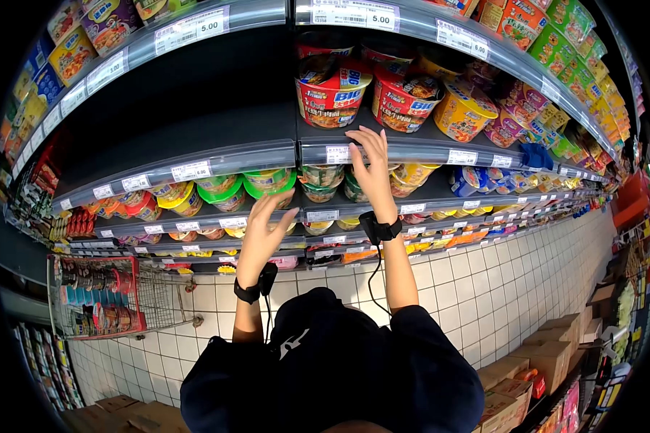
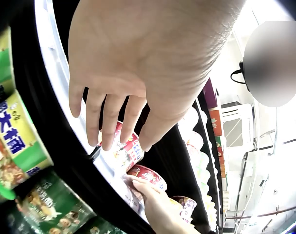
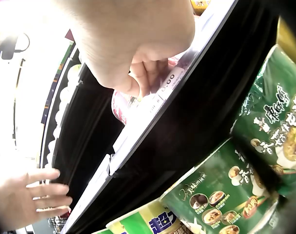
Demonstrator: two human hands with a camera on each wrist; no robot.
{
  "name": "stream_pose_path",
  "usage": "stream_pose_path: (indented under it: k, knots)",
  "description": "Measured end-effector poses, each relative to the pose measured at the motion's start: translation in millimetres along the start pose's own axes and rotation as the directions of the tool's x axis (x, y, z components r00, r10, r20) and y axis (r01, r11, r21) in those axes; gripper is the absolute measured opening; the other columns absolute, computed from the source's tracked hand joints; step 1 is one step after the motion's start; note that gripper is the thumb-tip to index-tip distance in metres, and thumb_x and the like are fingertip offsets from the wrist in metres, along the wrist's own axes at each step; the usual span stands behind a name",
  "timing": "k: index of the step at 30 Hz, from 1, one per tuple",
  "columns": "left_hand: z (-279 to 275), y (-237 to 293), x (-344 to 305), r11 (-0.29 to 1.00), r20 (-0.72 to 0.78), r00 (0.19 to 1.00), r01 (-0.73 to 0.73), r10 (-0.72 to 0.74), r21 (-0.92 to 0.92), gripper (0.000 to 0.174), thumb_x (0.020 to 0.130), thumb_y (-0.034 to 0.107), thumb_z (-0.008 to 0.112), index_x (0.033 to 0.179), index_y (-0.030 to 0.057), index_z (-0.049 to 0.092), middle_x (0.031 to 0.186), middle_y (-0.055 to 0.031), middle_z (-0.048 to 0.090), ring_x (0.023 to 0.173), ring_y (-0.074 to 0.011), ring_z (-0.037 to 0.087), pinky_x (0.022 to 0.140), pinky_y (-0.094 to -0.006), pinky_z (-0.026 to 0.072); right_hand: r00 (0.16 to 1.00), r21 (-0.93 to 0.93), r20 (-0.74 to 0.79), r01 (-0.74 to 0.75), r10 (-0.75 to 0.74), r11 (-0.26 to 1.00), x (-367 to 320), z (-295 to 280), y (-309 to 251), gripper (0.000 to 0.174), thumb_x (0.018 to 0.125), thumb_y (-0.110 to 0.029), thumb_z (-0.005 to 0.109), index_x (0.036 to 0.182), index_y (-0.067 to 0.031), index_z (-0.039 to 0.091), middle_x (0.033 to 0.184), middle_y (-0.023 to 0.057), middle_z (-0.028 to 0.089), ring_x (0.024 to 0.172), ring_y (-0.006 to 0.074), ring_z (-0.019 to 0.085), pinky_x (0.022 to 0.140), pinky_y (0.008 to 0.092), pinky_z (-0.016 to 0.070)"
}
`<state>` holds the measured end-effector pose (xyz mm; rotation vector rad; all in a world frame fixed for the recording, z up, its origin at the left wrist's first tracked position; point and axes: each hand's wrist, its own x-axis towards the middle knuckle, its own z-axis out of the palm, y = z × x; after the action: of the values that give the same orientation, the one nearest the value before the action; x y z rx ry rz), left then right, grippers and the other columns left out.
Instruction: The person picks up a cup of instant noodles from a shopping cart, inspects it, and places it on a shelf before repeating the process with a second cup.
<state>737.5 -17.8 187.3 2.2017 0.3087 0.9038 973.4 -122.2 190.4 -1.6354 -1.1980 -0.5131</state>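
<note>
My right hand [image 1: 373,173] touches the clear label strip [image 1: 412,153] of the middle shelf with its fingertips, just below two red noodle tubs [image 1: 332,97]. In the right wrist view that hand [image 3: 133,44] bends its fingers over the shelf edge beside a price label [image 3: 171,80]; whether they touch the tub behind is hidden. My left hand [image 1: 263,234], fingers spread and holding nothing, hovers before the shelf edge, near green-lidded tubs [image 1: 267,180]. The left wrist view shows its palm [image 2: 133,58] in front of the red tubs [image 2: 148,176].
Right of the red tubs stand a yellow tub [image 1: 466,110] and purple ones. Left of them the shelf [image 1: 195,108] is dark and bare. Lower shelves hold more tubs. A wire cart [image 1: 141,299] with packs stands at the left; cardboard boxes [image 1: 545,357] line the floor at lower right.
</note>
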Motion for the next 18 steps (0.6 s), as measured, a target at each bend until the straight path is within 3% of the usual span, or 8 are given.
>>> stream_pose_path:
  k: [2,4,5,7,12,16,18]
  knots:
    - [-2.5,-5.8,-22.3,0.997,0.044,0.996,0.077,-0.076,-0.025,0.026,0.086,0.011,0.064,0.110,0.0005,0.063,0.112,-0.0131,0.065,0.106,-0.0240,0.060,0.093,-0.0327,0.0436,1.000,-0.001,-0.019,0.005,-0.005,1.000,-0.3,0.3,-3.1,0.022,0.090,-0.010,0.055,0.109,-0.0038,0.062,0.113,0.0115,0.062,0.121,0.0301,0.050,0.113,0.0495,0.0205]
    - [-3.5,-10.4,-45.9,0.960,0.067,0.969,0.246,-0.239,-0.136,0.020,0.087,0.016,0.064,0.100,-0.0004,0.064,0.099,-0.0128,0.068,0.094,-0.0262,0.063,0.088,-0.0347,0.0447,1.000,-0.011,0.029,0.006,-0.006,1.000,-2.4,-4.8,-4.8,0.027,0.090,-0.011,0.054,0.115,-0.0033,0.061,0.122,0.0129,0.059,0.127,0.0307,0.045,0.114,0.0497,0.0183]
    - [-2.9,-15.1,-58.3,0.955,0.047,0.966,0.257,-0.253,-0.147,0.020,0.088,0.016,0.064,0.096,-0.0023,0.064,0.093,-0.0114,0.068,0.089,-0.0215,0.064,0.082,-0.0302,0.0460,0.998,-0.041,0.053,0.019,-0.017,0.999,-4.0,-7.6,-6.5,0.030,0.091,-0.012,0.054,0.119,-0.0029,0.059,0.127,0.0137,0.056,0.130,0.0308,0.042,0.114,0.0497,0.0172]
    - [-10.8,-13.8,-79.5,0.945,0.062,0.953,0.304,-0.298,-0.123,0.021,0.088,0.017,0.064,0.095,-0.0028,0.064,0.091,-0.0107,0.068,0.087,-0.0196,0.063,0.081,-0.0294,0.0462,0.993,-0.098,0.121,0.029,-0.017,0.995,-9.3,-18.1,-9.5,0.037,0.092,-0.014,0.052,0.127,-0.0021,0.054,0.139,0.0151,0.047,0.137,0.0310,0.033,0.115,0.0487,0.0162]
    - [-18.7,-15.5,-126.6,0.858,0.077,0.863,0.504,-0.499,-0.097,0.018,0.089,0.015,0.064,0.086,-0.0026,0.063,0.075,-0.0067,0.066,0.074,-0.0106,0.060,0.070,-0.0253,0.0451,0.994,-0.063,0.096,-0.050,0.056,0.997,-48.5,-56.9,-25.7,0.036,0.093,-0.015,0.052,0.127,-0.0027,0.055,0.143,0.0157,0.043,0.138,0.0321,0.032,0.114,0.0463,0.0215]
    - [-16.7,-8.2,-150.5,0.897,0.002,0.899,0.437,-0.438,-0.072,0.018,0.089,0.014,0.064,0.080,-0.0019,0.061,0.067,-0.0038,0.060,0.067,-0.0093,0.055,0.066,-0.0250,0.0429,0.949,-0.036,0.199,-0.243,0.245,0.969,-110.4,-84.0,-26.9,0.029,0.092,-0.015,0.056,0.118,-0.0038,0.059,0.134,0.0161,0.051,0.131,0.0344,0.040,0.107,0.0428,0.0325]
    - [-13.9,-1.8,-158.7,0.886,-0.021,0.889,0.454,-0.458,-0.094,0.020,0.089,0.014,0.064,0.078,-0.0024,0.059,0.066,-0.0041,0.059,0.066,-0.0099,0.053,0.066,-0.0256,0.0431,0.931,-0.023,0.253,-0.265,0.262,0.964,-146.1,-95.1,-19.6,0.020,0.089,-0.015,0.061,0.103,-0.0007,0.063,0.115,0.0130,0.062,0.116,0.0305,0.053,0.098,0.0384,0.0393]
